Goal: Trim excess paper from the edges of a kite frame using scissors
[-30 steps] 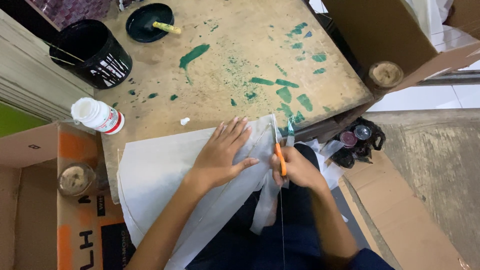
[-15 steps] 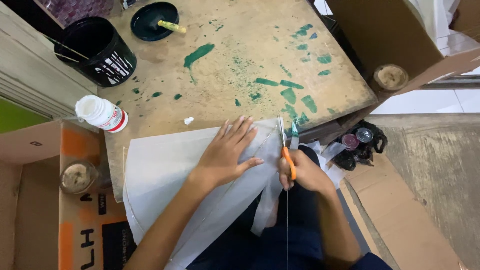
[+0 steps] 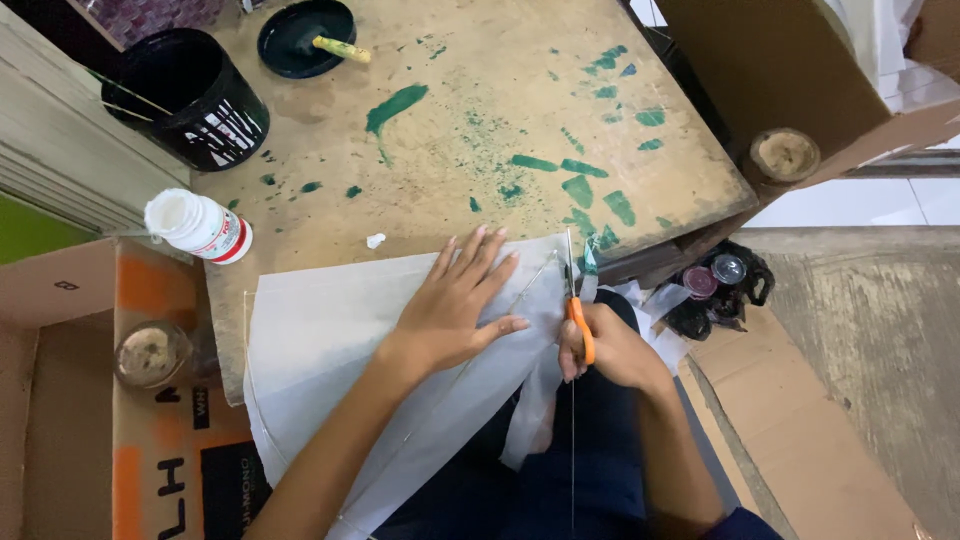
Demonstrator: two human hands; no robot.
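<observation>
A large sheet of thin white paper [image 3: 320,340] lies over the near edge of a wooden table [image 3: 480,90] stained with green paint. My left hand [image 3: 455,300] rests flat on the sheet with fingers spread, pinning it down. My right hand [image 3: 605,350] grips orange-handled scissors [image 3: 574,290], whose blades point away from me along the sheet's right edge. A narrow cut strip of the paper hangs down below the scissors over my lap.
A black bucket [image 3: 190,100] and a black lid with a brush [image 3: 305,38] stand at the table's far left. A white bottle with a red band [image 3: 200,226] lies near the left edge. Cardboard boxes [image 3: 110,400] flank the table; small jars [image 3: 715,285] sit on the floor right.
The scissors and my right hand have advanced slightly away from me along the paper's right edge. My left hand stays flat on the sheet.
</observation>
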